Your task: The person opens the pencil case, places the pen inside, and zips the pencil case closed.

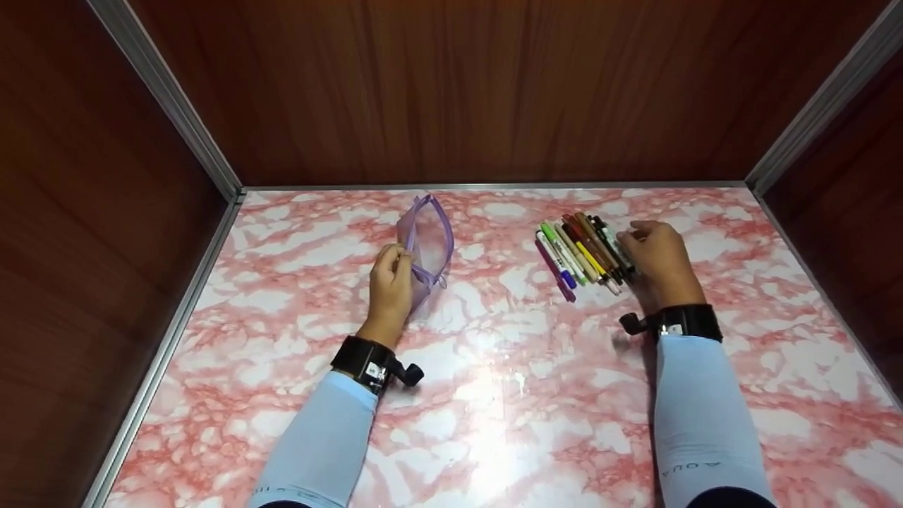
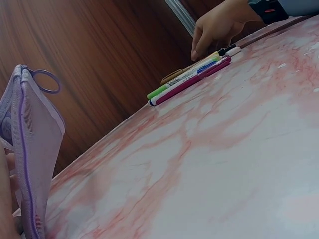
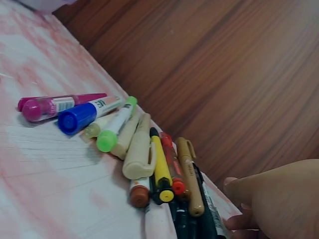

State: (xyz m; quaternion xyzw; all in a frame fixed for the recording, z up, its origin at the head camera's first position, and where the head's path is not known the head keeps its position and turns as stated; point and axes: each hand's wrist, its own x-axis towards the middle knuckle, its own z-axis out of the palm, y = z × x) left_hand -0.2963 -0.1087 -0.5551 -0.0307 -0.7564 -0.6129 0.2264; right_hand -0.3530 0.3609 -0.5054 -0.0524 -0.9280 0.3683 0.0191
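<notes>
My left hand (image 1: 391,282) grips the near side of a purple zippered mesh pouch (image 1: 434,236), its mouth held apart. The left wrist view shows its zipper edge (image 2: 22,149) and a round pull ring (image 2: 47,82) close up. At the right, my right hand (image 1: 659,257) is beside a row of pens and markers (image 1: 578,247), fingertips right at the outermost black marker (image 1: 614,240). In the right wrist view, a gap shows between thumb and fingers (image 3: 239,221), with nothing visible in it. A tan marker (image 3: 187,169) and a yellow pen (image 3: 162,172) lie close by.
A pink-and-white marbled tabletop (image 1: 487,367) carries everything. Dark wood panels (image 1: 487,92) stand at the back and both sides, with metal strips (image 1: 169,99) along their corners. A magenta pen (image 1: 554,271) forms the left end of the row.
</notes>
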